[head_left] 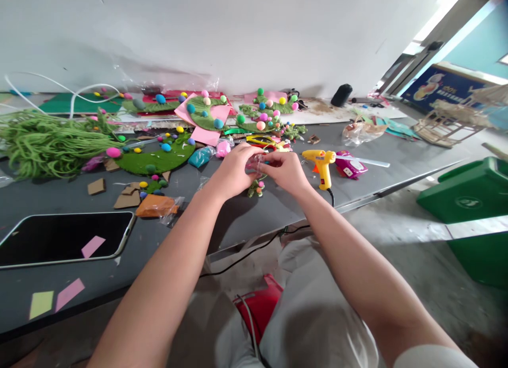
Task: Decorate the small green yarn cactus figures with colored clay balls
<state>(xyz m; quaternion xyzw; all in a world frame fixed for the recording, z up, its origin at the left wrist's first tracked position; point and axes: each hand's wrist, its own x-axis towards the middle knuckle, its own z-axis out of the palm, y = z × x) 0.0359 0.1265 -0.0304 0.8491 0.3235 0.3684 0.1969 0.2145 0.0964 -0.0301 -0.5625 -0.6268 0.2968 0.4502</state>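
My left hand (pixel 240 169) and my right hand (pixel 283 169) meet over the front of the grey table. Fingers of both are closed on a small clear plastic packet (pixel 256 163) with something reddish in it, partly hidden by the fingers. Just below them lies a small green piece with pink and orange pompoms (pixel 255 188). A pink packet (pixel 223 147) and a teal packet (pixel 201 156) are left of my left hand. Nearest my right hand on the other side is a yellow glue gun (pixel 322 167), its cord running off the table edge.
Green felt crescents (pixel 154 160) with coloured pompoms and a heap of green yarn (pixel 55 145) cover the left and back. A phone (pixel 63 238) and an orange packet (pixel 156 205) lie front left. Right stand a purple box (pixel 351 165) and green bins (pixel 468 190).
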